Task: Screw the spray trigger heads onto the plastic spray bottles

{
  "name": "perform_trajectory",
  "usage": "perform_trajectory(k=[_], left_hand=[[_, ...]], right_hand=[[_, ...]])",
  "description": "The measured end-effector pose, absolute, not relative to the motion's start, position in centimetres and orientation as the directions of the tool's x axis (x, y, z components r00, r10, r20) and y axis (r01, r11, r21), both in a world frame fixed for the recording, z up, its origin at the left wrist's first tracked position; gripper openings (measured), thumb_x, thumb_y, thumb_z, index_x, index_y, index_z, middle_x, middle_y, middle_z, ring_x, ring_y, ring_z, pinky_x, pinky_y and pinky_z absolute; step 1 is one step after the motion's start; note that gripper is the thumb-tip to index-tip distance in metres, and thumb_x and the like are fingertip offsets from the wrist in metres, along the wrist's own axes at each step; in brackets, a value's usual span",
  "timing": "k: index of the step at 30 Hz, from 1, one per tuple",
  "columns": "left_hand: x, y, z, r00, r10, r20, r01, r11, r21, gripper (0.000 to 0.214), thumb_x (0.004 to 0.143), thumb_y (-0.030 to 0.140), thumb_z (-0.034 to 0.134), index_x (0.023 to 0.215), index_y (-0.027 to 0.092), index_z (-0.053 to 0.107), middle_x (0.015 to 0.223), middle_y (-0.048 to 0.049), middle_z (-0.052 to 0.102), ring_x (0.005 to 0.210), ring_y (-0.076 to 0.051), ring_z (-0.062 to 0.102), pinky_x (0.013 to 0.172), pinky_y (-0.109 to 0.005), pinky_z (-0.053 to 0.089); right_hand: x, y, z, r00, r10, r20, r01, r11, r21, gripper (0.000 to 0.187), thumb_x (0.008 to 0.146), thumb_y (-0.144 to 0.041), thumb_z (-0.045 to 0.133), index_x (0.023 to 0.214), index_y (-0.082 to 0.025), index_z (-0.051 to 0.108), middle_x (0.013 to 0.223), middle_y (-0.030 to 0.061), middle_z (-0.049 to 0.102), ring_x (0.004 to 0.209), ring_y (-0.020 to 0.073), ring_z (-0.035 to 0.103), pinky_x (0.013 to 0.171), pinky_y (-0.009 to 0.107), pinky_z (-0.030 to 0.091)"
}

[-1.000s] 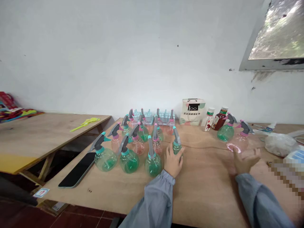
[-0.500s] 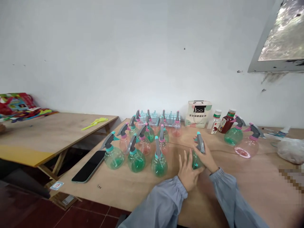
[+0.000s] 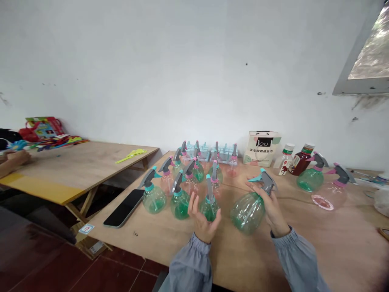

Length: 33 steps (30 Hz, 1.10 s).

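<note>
My right hand point(image 3: 271, 205) grips the neck and grey trigger head of a green spray bottle point(image 3: 247, 212), lifted and tilted towards me above the wooden table point(image 3: 304, 243). My left hand point(image 3: 203, 221) is open, palm up with fingers spread, just left of that bottle and in front of a cluster of several green and pink spray bottles point(image 3: 182, 186). It touches nothing that I can see.
A black phone point(image 3: 124, 208) lies near the table's left edge. At the back stand a white box point(image 3: 261, 148), two drink bottles point(image 3: 293, 159), and two more spray bottles point(image 3: 325, 184). A second table point(image 3: 60, 170) with another person's hand point(image 3: 13, 159) is at left.
The green bottle passed from my left hand to my right, which lifted it off the table and tilted it. My left hand let go and opened. The view shifted left.
</note>
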State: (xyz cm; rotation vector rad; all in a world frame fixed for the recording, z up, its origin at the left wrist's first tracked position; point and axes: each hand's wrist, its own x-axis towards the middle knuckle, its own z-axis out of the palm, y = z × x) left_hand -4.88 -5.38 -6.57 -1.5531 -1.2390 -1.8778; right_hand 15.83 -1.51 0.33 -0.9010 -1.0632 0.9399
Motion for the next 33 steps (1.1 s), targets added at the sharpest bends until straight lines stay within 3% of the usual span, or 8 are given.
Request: perform_trajectory(k=[5, 10, 12, 17, 23, 28, 33], left_hand=[[-4.4, -4.8, -8.6, -0.339, 0.382, 0.860, 0.683, -0.528, 0.504, 0.092, 0.084, 0.038, 0.071, 0.157, 0.018, 0.018, 0.151, -0.0208, 0.040, 0.142, -0.032, 0.041, 0.115, -0.051, 0.037], [-4.2, -4.3, -9.0, -0.283, 0.404, 0.870, 0.697, -0.536, 0.476, 0.088, 0.086, 0.038, 0.069, 0.156, 0.018, 0.020, 0.148, -0.0209, 0.044, 0.140, -0.032, 0.045, 0.112, -0.050, 0.041], [-4.2, -4.1, -9.1, -0.264, 0.378, 0.887, 0.739, -0.512, 0.438, 0.086, 0.086, 0.039, 0.069, 0.155, 0.017, 0.022, 0.145, -0.0212, 0.048, 0.136, -0.032, 0.049, 0.108, -0.050, 0.044], [-4.0, -4.0, -9.2, -0.281, 0.351, 0.893, 0.780, -0.458, 0.426, 0.078, 0.087, 0.040, 0.066, 0.151, 0.016, 0.029, 0.138, -0.0207, 0.053, 0.128, -0.032, 0.055, 0.101, -0.049, 0.048], [-4.1, -4.3, -9.1, -0.266, 0.370, 0.890, 0.799, -0.433, 0.418, 0.076, 0.087, 0.038, 0.066, 0.149, 0.014, 0.030, 0.135, -0.0205, 0.055, 0.125, -0.031, 0.057, 0.099, -0.049, 0.049], [-4.2, -4.3, -9.0, -0.259, 0.369, 0.893, 0.808, -0.424, 0.410, 0.075, 0.087, 0.038, 0.066, 0.149, 0.014, 0.031, 0.134, -0.0201, 0.056, 0.124, -0.030, 0.058, 0.099, -0.048, 0.047], [-4.4, -4.3, -9.0, -0.249, 0.364, 0.897, 0.815, -0.421, 0.397, 0.075, 0.087, 0.039, 0.066, 0.149, 0.015, 0.030, 0.133, -0.0198, 0.056, 0.122, -0.030, 0.058, 0.098, -0.047, 0.047]], right_hand=[[13.7, -3.3, 2.2, 0.019, 0.949, 0.316, -0.345, 0.303, -0.888, 0.039, 0.071, -0.054, 0.076, 0.097, -0.025, 0.073, 0.109, 0.0065, 0.075, 0.103, 0.0265, 0.070, 0.089, 0.040, 0.055], [14.9, -1.9, 0.3, 0.237, 0.933, 0.271, -0.291, 0.335, -0.896, 0.037, 0.066, -0.055, 0.080, 0.082, -0.024, 0.071, 0.076, 0.0008, 0.072, 0.069, 0.0159, 0.062, 0.065, 0.028, 0.051], [15.7, -1.2, -0.6, 0.256, 0.939, 0.228, -0.301, 0.302, -0.905, 0.036, 0.065, -0.055, 0.080, 0.079, -0.023, 0.069, 0.073, -0.0005, 0.069, 0.062, 0.0141, 0.058, 0.058, 0.026, 0.048], [16.5, -0.7, -1.7, 0.139, 0.972, 0.190, -0.299, 0.224, -0.927, 0.039, 0.065, -0.054, 0.080, 0.089, -0.024, 0.070, 0.083, 0.0023, 0.072, 0.074, 0.0197, 0.064, 0.064, 0.031, 0.052], [16.0, -0.8, -2.0, 0.370, 0.892, 0.258, -0.133, 0.325, -0.936, 0.041, 0.071, -0.063, 0.071, 0.081, -0.024, 0.065, 0.081, 0.0030, 0.071, 0.075, 0.0210, 0.064, 0.063, 0.031, 0.050], [15.3, -1.4, -1.3, 0.229, 0.945, 0.231, -0.220, 0.282, -0.934, 0.038, 0.072, -0.058, 0.073, 0.089, -0.024, 0.069, 0.092, 0.0046, 0.075, 0.082, 0.0226, 0.068, 0.064, 0.031, 0.053], [15.3, -0.9, -1.4, 0.345, 0.914, 0.214, -0.203, 0.295, -0.934, 0.042, 0.072, -0.064, 0.072, 0.080, -0.024, 0.067, 0.079, 0.0027, 0.073, 0.073, 0.0205, 0.066, 0.060, 0.030, 0.051]])
